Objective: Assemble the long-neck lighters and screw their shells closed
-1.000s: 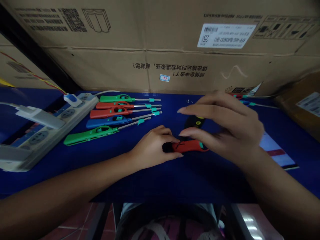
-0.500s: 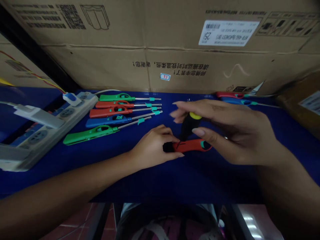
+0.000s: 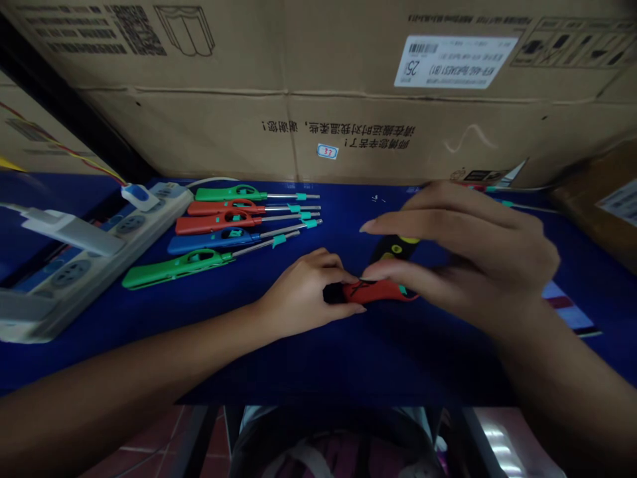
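My left hand is closed around one end of a red lighter, pinning it flat on the blue tabletop. Part of that end is hidden under the fingers. Over the lighter, my right hand grips a short black and yellow screwdriver between thumb and fingers. The screwdriver leans to one side; its tip is hidden by my thumb, so contact with the lighter cannot be made out.
Several long-necked lighters in green, red and blue lie in a row at left. Beside them runs a white power strip with plugs. A cardboard box walls off the back; another carton stands at right. More lighter tips show behind my right hand.
My right hand has rolled and its fingers have shifted on the screwdriver, which has gone from nearly upright to leaning. My left hand and the red lighter stay in place.
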A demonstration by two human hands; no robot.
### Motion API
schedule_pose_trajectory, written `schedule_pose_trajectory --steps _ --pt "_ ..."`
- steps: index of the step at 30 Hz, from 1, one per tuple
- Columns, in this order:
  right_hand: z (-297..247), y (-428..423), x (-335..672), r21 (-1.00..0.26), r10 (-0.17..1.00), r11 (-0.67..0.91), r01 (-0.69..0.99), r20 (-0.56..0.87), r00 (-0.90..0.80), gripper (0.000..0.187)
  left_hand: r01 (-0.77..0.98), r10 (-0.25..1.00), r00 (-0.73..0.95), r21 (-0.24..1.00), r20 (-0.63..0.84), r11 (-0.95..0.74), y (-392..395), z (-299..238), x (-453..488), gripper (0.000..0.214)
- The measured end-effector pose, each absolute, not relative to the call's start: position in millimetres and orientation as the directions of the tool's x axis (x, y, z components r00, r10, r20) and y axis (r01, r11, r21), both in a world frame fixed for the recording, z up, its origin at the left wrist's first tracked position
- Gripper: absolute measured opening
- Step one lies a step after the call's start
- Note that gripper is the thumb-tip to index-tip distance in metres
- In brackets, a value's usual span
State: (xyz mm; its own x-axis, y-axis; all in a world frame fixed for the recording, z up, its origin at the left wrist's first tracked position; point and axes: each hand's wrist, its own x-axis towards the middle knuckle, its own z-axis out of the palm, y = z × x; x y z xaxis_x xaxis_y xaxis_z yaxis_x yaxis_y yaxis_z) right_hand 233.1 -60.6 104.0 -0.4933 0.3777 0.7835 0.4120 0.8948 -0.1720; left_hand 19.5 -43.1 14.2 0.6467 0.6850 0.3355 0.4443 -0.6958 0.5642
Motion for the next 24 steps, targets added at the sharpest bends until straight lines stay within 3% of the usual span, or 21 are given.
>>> schedule_pose_trajectory --steps 5,11,16,21,24 --pt "107.0 -64.1 235.0 -0.303 0.462 0.886 0.352 0.648 -0.605 0.038 0.436 0.683 0.653 0.576 0.326 -0.691 -43.7 15.1 19.8 0.033" --pt "100.0 -61.6 227.1 -0.183 0.407 0.876 0.446 0.778 -0.479 0.031 0.445 0.686 0.653 0.571 0.320 -0.690 -43.7 14.2 19.9 0.030" --pt "99.2 -63.0 226.5 -0.320 0.475 0.878 0.355 0.666 -0.575 0.046 0.441 0.685 0.653 0.573 0.323 -0.691 -43.7 13.2 19.3 0.030" --pt "95.9 -61.8 225.6 -0.200 0.430 0.873 0.446 0.747 -0.507 0.038 0.446 0.694 0.646 0.581 0.317 -0.681 -44.2 14.2 19.7 0.030" --pt "97.1 -61.4 226.7 -0.300 0.470 0.879 0.370 0.677 -0.567 0.043 0.442 0.685 0.649 0.569 0.332 -0.694 -44.4 14.8 19.6 0.031"
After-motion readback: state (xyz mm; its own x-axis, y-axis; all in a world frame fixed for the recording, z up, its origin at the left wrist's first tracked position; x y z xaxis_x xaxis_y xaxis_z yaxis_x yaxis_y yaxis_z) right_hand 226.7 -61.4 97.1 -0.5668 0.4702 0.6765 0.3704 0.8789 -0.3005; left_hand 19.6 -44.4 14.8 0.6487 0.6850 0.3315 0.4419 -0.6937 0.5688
